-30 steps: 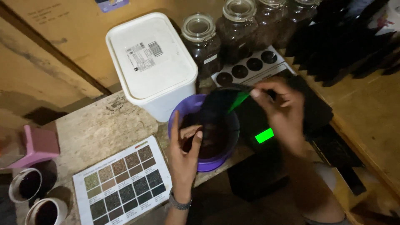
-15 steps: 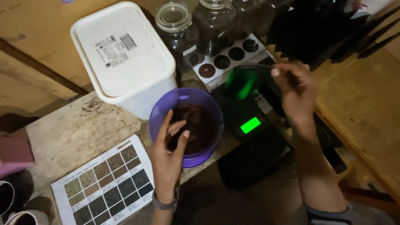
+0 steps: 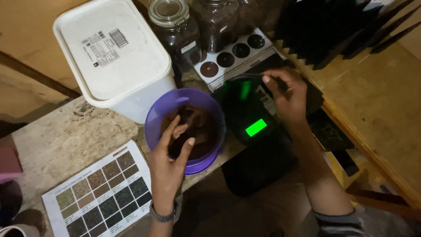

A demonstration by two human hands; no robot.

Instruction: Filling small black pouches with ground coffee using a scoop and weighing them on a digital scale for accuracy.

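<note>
- While the left hand (image 3: 169,160) reaches over the near rim of the purple bowl (image 3: 158,115), its fingers (image 3: 179,131) dip into the dark brown granules (image 3: 199,134) inside, loosely curled around a pinch of them.
- Beyond those fingertips stands a white lidded tub (image 3: 116,57), touching the bowl's far side.
- Beside the left wrist, on the worn tabletop (image 3: 66,136), lies a colour chart (image 3: 103,193) of brown and green squares.
- Over a black scale (image 3: 245,109) with a glowing green display (image 3: 256,127), the right hand (image 3: 287,94) pinches the edge of a dark thin object; what it is cannot be told.
- Past the right fingertips sit glass jars (image 3: 175,26) and a card of dark round samples (image 3: 232,52).
</note>
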